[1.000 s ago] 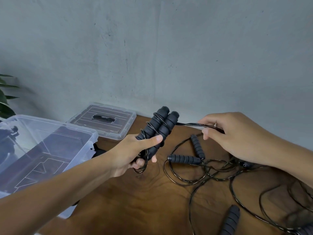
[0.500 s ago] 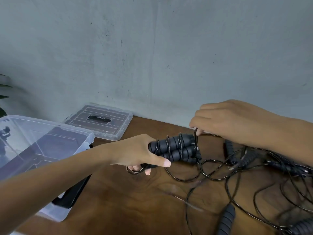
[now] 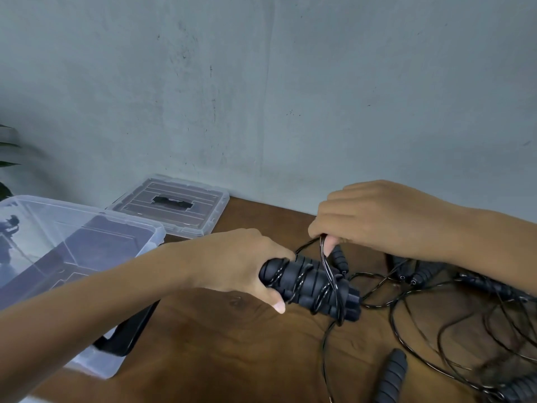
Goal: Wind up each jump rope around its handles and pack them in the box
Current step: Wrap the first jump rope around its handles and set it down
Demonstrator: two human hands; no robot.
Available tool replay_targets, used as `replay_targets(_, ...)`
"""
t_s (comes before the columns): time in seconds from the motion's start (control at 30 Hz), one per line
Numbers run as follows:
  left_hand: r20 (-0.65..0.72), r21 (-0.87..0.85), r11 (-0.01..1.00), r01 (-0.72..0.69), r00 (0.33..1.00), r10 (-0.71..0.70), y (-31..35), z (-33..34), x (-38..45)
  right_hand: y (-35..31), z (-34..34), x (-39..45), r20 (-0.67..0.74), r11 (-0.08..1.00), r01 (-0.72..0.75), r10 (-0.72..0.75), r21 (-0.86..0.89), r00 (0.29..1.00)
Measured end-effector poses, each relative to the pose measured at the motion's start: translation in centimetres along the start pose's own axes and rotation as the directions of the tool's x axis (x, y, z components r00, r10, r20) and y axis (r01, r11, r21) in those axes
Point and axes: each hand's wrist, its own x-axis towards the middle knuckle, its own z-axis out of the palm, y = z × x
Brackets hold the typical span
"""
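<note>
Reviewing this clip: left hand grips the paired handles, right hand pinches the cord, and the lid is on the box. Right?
Not quite. In the head view the lid lies on the table behind the open box, not on it. The left hand does grip the handles, and the right hand pinches the cord.

Handles (image 3: 311, 283): matt black, ribbed, foam-like. Cord (image 3: 328, 266): thin, glossy black, plastic-looking sheen. Box (image 3: 87, 237) and lid (image 3: 171, 205): clear, smooth plastic, slightly frosted. Surface (image 3: 232, 344): dark brown wood, visible grain, low sheen. Wall (image 3: 261, 97): matt grey, scuffed plaster.
</note>
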Motion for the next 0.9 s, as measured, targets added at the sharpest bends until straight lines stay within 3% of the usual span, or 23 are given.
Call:
replay_targets(0.1, -0.089, 0.11, 0.992, -0.067, 0.993, 0.077, 0.0, 0.5, -0.2, -0.3, 0.0, 0.3, -0.041, 0.999, 0.0, 0.001, 0.034, 0.999)
replay_targets(0.23, -0.199, 0.151, 0.98, -0.127, 0.968, 0.156, 0.0, 0.4, -0.9, -1.0, 1.1, 0.4, -0.13, 0.936, -0.051, 0.102, 0.349, 0.986)
replay_targets(0.3, -0.262, 0.17, 0.973, -0.159, 0.944, 0.2, 0.1, 0.2, -1.3, -1.2, 2.2, 0.6, -0.151, 0.828, -0.074, 0.188, 0.556, 0.97)
replay_targets(0.37, -0.332, 0.232, 0.958, -0.169, 0.912, 0.242, 0.3, 0.0, -1.8, -1.8, 3.3, 1.0, -0.127, 0.597, -0.059, 0.264, 0.8, 0.956)
replay_targets(0.43, -0.392, 0.289, 0.946, -0.149, 0.883, 0.259, 0.0, 0.4, -2.2, -2.0, 4.6, 1.3, -0.145, 0.424, -0.007, 0.325, 0.906, 0.934)
replay_targets(0.57, -0.456, 0.285, 0.953, -0.102, 0.86, 0.229, -0.6, 1.3, -2.9, -2.4, 6.6, 1.6, -0.108, 0.321, -0.031, 0.405, 0.947, 0.908)
replay_targets(0.7, -0.477, 0.167, 0.979, -0.114, 0.86, 0.181, -0.7, 2.5, -3.2, -2.8, 6.9, 1.4, -0.051, 0.291, -0.072, 0.396, 0.954, 0.917)
replay_targets(0.8, -0.464, 0.058, 0.983, -0.172, 0.867, 0.179, -1.2, 3.5, -3.1, -3.0, 7.1, 1.8, 0.069, 0.406, -0.244, 0.401, 0.88, 0.914)
replay_targets(0.87, -0.475, -0.132, 0.967, -0.219, 0.87, 0.132, -1.3, 4.1, -3.1, -2.9, 7.6, 2.3, 0.144, 0.381, -0.304, 0.395, 0.873, 0.907)
replay_targets(0.9, -0.476, -0.242, 0.944, -0.223, 0.876, 0.085, -1.1, 4.4, -3.2, -3.1, 7.7, 2.3, 0.153, 0.438, -0.333, 0.397, 0.835, 0.905)
